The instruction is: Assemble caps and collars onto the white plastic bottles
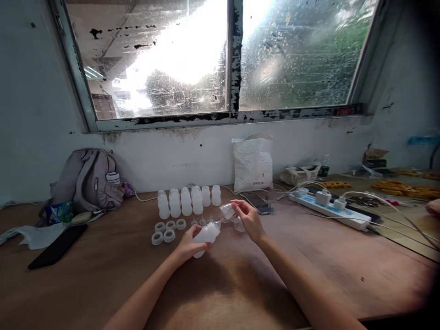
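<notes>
The left hand [188,243] grips a milky plastic bottle [205,234]; the right hand [249,219], at its two o'clock, pinches a clear plastic cap [226,211], not on yet. At eleven, four capped white bottles [186,203] look done; two bare white bottles [216,197] wait.

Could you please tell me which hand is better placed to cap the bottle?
Probably the right hand: it holds a clear cap near the top of the bottle, while the left hand grips the bottle's body.
</notes>
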`<state>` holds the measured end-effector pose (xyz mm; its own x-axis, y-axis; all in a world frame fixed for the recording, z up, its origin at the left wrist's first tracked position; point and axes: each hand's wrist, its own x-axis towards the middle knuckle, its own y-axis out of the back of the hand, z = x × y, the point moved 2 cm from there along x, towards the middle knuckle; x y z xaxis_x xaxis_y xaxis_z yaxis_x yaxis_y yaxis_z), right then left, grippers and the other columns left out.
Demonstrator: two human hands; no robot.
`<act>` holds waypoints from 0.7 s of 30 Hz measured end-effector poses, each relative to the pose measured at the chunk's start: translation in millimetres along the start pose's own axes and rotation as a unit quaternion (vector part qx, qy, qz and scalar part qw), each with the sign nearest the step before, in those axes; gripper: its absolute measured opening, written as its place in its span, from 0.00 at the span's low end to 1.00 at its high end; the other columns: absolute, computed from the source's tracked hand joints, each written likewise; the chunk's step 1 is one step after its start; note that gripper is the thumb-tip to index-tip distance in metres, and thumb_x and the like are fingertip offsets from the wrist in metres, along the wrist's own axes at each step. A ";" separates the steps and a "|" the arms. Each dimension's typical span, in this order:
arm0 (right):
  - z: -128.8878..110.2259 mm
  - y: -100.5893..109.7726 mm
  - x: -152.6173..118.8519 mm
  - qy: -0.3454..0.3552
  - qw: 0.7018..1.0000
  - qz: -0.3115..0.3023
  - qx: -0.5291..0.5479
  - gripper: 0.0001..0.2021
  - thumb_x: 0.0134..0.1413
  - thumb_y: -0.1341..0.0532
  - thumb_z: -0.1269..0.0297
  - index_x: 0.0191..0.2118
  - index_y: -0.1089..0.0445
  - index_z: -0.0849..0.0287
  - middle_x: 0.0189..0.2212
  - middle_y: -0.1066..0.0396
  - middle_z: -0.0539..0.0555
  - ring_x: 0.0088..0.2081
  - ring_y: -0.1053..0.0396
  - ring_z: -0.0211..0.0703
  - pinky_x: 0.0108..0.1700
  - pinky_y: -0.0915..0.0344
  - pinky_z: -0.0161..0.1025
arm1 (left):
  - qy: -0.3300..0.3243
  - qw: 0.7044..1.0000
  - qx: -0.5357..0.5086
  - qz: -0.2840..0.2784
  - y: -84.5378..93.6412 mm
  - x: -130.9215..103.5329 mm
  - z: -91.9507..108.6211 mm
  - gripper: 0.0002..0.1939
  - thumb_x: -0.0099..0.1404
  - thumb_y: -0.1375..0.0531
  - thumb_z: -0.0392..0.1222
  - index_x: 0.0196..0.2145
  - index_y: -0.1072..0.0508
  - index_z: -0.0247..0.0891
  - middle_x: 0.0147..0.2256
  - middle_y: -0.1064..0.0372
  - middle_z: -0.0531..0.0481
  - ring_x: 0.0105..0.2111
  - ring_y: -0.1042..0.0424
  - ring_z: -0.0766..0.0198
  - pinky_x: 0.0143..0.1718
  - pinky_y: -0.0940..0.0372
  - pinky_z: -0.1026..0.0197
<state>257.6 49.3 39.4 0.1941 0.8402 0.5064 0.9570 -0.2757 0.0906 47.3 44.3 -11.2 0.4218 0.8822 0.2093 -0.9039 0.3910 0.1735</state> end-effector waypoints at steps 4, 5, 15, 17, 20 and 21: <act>-1.7 -3.7 -2.9 -0.032 0.999 -0.016 0.037 0.17 0.45 0.43 0.50 0.31 0.34 0.61 0.24 0.34 0.51 0.20 0.39 0.35 0.23 0.41 0.34 | -0.014 0.999 0.026 0.016 0.5 0.5 0.0 0.19 0.45 0.36 0.44 0.34 0.36 0.35 0.32 0.33 0.49 0.32 0.34 0.63 0.31 0.41 0.65; -2.2 -5.3 -3.8 -0.037 0.998 -0.022 0.037 0.16 0.44 0.43 0.50 0.30 0.35 0.61 0.23 0.35 0.50 0.19 0.40 0.34 0.22 0.41 0.33 | -0.016 0.999 0.032 0.018 0.7 0.4 0.5 0.18 0.46 0.36 0.44 0.34 0.35 0.35 0.31 0.33 0.50 0.32 0.34 0.64 0.31 0.41 0.65; 9.7 -27.8 -17.4 -0.035 0.990 -0.135 -0.025 0.15 0.45 0.43 0.51 0.30 0.37 0.60 0.20 0.38 0.47 0.16 0.41 0.32 0.18 0.42 0.30 | -0.061 0.982 0.162 0.069 6.5 -2.6 6.4 0.19 0.45 0.37 0.47 0.36 0.30 0.37 0.30 0.32 0.51 0.31 0.34 0.62 0.32 0.41 0.65; 9.7 -28.8 -18.2 -0.041 0.985 -0.170 -0.011 0.16 0.46 0.45 0.51 0.33 0.36 0.61 0.23 0.36 0.49 0.18 0.39 0.33 0.17 0.41 0.30 | -0.062 0.983 0.160 0.071 8.6 -1.8 6.3 0.19 0.46 0.37 0.47 0.37 0.30 0.37 0.31 0.32 0.51 0.32 0.34 0.62 0.32 0.40 0.65; 7.2 -28.3 -18.2 -0.063 0.974 -0.214 0.027 0.19 0.47 0.45 0.52 0.40 0.36 0.61 0.30 0.34 0.53 0.23 0.36 0.35 0.19 0.38 0.31 | -0.056 0.985 0.151 0.067 11.0 -0.1 5.9 0.19 0.47 0.38 0.47 0.37 0.29 0.36 0.32 0.31 0.50 0.32 0.34 0.61 0.33 0.40 0.64; 6.6 -28.1 -18.2 -0.072 0.972 -0.220 0.035 0.19 0.46 0.44 0.52 0.41 0.36 0.61 0.31 0.34 0.53 0.23 0.35 0.36 0.20 0.38 0.32 | -0.053 0.985 0.151 0.064 11.4 0.3 5.7 0.19 0.48 0.38 0.47 0.37 0.29 0.36 0.32 0.31 0.50 0.32 0.33 0.61 0.33 0.40 0.64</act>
<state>228.6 44.9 22.0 -0.2146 0.9274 0.3064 0.9654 0.1539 0.2103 37.5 47.5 -3.6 0.3250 0.8807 0.3446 -0.8948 0.1684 0.4135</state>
